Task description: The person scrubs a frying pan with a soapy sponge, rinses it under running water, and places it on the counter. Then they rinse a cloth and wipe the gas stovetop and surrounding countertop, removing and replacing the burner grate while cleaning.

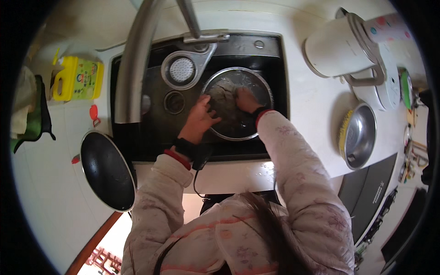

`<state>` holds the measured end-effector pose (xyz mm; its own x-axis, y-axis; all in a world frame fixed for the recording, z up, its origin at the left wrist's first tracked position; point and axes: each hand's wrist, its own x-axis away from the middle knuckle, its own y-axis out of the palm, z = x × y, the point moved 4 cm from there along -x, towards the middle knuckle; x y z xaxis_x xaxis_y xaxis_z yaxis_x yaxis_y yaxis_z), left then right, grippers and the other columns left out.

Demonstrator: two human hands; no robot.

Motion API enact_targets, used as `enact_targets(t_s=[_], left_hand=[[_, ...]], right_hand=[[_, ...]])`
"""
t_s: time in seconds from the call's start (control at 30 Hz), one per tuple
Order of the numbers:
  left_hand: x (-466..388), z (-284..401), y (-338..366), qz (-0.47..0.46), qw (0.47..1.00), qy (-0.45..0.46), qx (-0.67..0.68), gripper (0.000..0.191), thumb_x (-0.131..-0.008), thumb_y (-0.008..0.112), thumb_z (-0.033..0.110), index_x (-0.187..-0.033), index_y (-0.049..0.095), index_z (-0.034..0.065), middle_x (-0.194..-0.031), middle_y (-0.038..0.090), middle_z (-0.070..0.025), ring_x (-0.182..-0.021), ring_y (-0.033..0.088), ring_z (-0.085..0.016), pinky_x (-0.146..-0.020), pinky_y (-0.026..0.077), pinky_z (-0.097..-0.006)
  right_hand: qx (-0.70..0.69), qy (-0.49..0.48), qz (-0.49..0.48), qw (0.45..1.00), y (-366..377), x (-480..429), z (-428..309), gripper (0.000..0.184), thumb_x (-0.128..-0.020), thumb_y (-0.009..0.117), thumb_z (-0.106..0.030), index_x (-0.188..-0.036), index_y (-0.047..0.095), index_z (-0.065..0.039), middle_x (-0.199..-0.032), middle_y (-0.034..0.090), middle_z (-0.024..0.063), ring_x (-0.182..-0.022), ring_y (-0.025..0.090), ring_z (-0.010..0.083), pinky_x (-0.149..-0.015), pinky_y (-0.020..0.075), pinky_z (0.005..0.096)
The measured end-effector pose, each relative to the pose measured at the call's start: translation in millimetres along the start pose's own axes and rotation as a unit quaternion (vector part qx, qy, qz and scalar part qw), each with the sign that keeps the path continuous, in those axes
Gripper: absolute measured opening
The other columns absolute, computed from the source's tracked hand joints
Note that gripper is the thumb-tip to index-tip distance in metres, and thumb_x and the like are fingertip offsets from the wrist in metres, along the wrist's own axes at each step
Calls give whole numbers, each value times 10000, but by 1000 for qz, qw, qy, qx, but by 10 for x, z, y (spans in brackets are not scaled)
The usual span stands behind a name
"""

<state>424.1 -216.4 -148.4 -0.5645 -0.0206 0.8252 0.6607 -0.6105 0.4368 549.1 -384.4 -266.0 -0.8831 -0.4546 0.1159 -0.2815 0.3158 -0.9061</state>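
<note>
A round metal basin (239, 139) of water stands in the right part of a dark sink (158, 134). Under the water lies a soft-looking greyish mass (221, 93), possibly cloth; its exact kind is unclear. My right hand (246, 100) reaches into the basin at the right side of this mass. Its fingertips are partly hidden by the water, so whether they grip anything does not show. Over the basin's left rim is my left hand (202, 117), fingers apart and holding nothing.
A grey metal faucet (132, 75) arches over the sink's left part, near a strainer (182, 69) and drain (174, 102). Left are a wok (107, 172) and yellow jug (80, 78). Right are an electric kettle (338, 46) and steel bowl (361, 135).
</note>
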Motion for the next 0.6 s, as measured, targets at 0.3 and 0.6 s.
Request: enact_targets(t_s=[0.3,0.6], left_hand=[[66,-174,23,-241,919,194,-244,688,-889,627,200,-1463,264,85,-1448,310,-170,-1284,392,-347,-998,430,-476],[228,-43,196,-161,846,382,-334,451,-913,582,289,-1311,464,112,-1227,583,-89,-1101,573,-247,-982,456,-399]], right_hand=[[-436,202,-203,853,-288,118,-524,239,-768,654,-109,-1002,689,-71,-913,668,64,-792,646,218,-728,523,350],[-484,-143,-139,852,-1603,710,-1478,181,-773,622,-3,-951,605,-26,-794,591,12,-773,548,103,-706,465,266]])
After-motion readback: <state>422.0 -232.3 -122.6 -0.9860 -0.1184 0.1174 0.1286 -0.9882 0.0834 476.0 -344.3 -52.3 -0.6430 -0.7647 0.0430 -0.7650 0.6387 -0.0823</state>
